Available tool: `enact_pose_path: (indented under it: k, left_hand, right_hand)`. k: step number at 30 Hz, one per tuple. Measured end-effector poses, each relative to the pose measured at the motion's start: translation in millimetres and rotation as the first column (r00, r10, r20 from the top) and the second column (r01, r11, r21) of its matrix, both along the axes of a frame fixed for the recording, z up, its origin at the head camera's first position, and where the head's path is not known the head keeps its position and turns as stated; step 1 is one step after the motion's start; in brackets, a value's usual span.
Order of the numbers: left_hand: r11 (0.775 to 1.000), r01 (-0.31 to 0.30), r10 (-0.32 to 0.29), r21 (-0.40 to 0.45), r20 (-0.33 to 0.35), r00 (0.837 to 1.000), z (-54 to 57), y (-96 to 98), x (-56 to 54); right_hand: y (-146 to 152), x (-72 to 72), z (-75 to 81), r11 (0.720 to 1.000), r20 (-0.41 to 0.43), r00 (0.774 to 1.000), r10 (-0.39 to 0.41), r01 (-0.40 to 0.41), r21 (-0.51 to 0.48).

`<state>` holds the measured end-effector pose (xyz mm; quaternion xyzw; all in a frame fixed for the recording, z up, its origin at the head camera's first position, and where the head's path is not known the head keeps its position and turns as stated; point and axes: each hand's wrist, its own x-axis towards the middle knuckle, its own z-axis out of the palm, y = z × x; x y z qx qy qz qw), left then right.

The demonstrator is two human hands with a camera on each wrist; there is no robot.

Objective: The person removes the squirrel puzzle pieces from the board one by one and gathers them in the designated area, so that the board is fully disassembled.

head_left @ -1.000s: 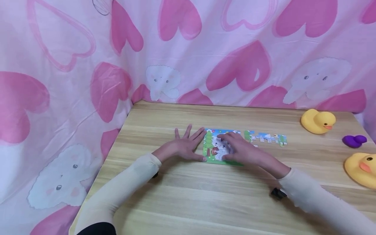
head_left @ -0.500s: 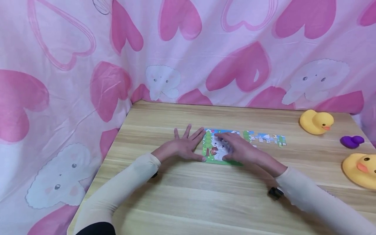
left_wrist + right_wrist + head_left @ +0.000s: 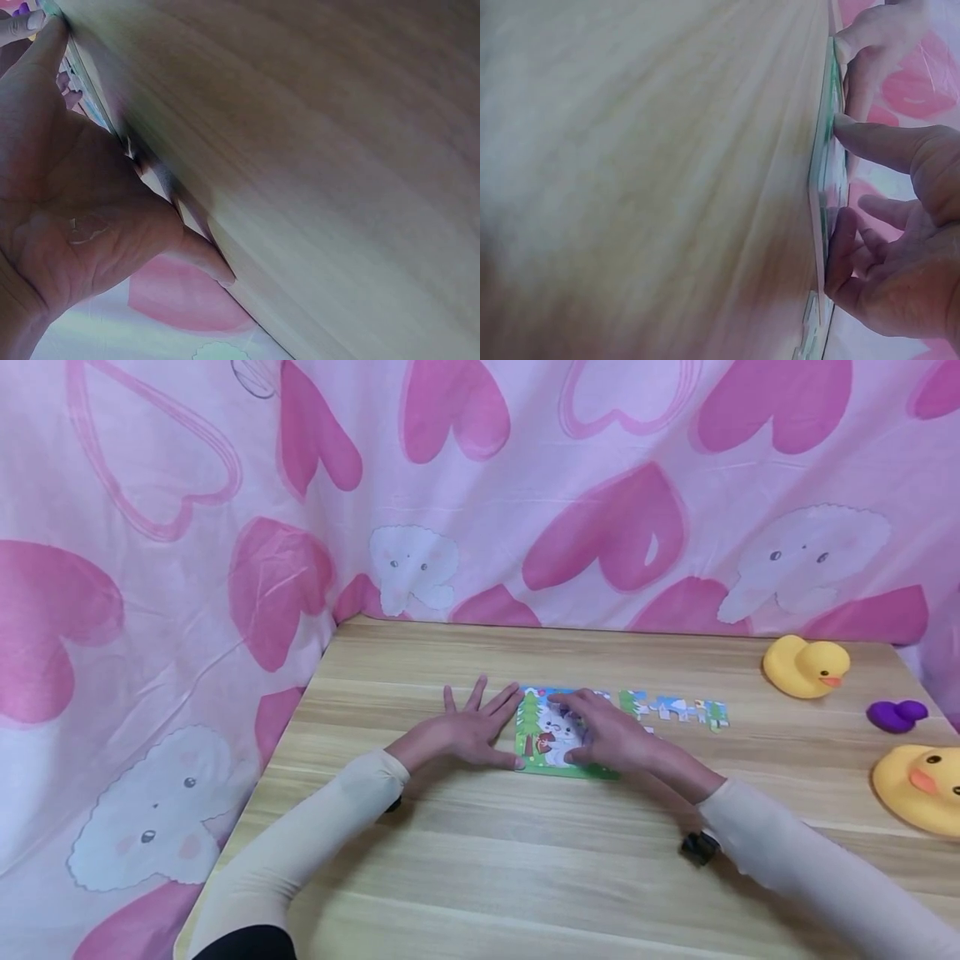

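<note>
A jigsaw puzzle (image 3: 557, 747) with a white cartoon animal and green trees lies flat on the wooden table. Spread beside its left edge, my left hand (image 3: 474, 737) has the thumb and fingertips touching that edge. Over the right half of the puzzle is my right hand (image 3: 615, 735), its thumb and bent fingers resting on the picture; the palm covers part of it. In the right wrist view the right thumb (image 3: 877, 142) touches the puzzle's surface, and no piece is seen between thumb and fingers. The left wrist view shows the left palm (image 3: 82, 202) low over the table.
Several loose puzzle pieces (image 3: 672, 708) lie right of the puzzle. Further right are a yellow rubber duck (image 3: 806, 668), a purple duck (image 3: 897, 716) and another yellow duck (image 3: 918, 789) near the frame edge. A pink heart-patterned curtain (image 3: 450, 485) hangs behind the table.
Both hands keep nearly the same place on the puzzle. The head view shifts slightly, so the ducks appear a little further left.
</note>
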<state>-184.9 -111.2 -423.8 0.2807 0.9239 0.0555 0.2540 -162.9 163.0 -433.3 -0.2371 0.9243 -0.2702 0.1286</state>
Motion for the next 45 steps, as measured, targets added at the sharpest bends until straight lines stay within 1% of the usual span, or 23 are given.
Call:
enact_pose_path:
  k: [10, 18, 25, 29, 33, 35, 40, 45]
  left_hand:
    - [1.0, 0.007, -0.007, 0.01, -0.002, 1.0, -0.7, 0.4, -1.2]
    - [1.0, 0.004, -0.004, 0.002, -0.004, 1.0, -2.3, -0.2, -2.0]
    - [1.0, 0.002, -0.002, 0.005, -0.002, 1.0, -3.0, -3.5, -0.8]
    - [1.0, -0.004, 0.004, 0.012, 0.011, 1.0, -4.1, -5.0, -0.5]
    - [1.0, -0.01, 0.01, 0.008, 0.02, 1.0, -7.9, -4.6, -1.8]
    - [1.0, -0.01, 0.01, 0.004, 0.017, 1.0, -7.9, -3.8, -2.1]
    - [1.0, 0.001, -0.001, 0.005, 0.002, 1.0, -3.5, -2.4, -0.5]
    - [1.0, 0.005, -0.005, 0.014, -0.007, 1.0, -3.6, -2.9, 0.0]
  right_hand:
    - [3.6, -5.2, -0.7, 1.0, 0.014, 1.0, 0.01, -0.01, -0.016]
    - [4.4, -7.0, -1.7, 0.999, 0.018, 0.999, 0.029, -0.029, -0.015]
    - [3.8, -7.3, -0.9, 0.997, 0.075, 0.995, 0.057, -0.053, -0.06]
    - [1.9, -8.5, 1.1, 0.996, 0.103, 0.992, 0.073, -0.067, -0.059]
    - [2.4, -9.8, 1.4, 0.996, 0.126, 0.989, 0.073, -0.067, -0.055]
    - [3.4, -10.4, 0.4, 0.996, 0.135, 0.989, 0.067, -0.058, -0.067]
    - [5.8, -9.9, -3.1, 0.992, 0.119, 0.991, 0.062, -0.048, -0.116]
    - [4.4, -8.8, -1.2, 0.992, 0.07, 0.996, 0.063, -0.055, -0.117]
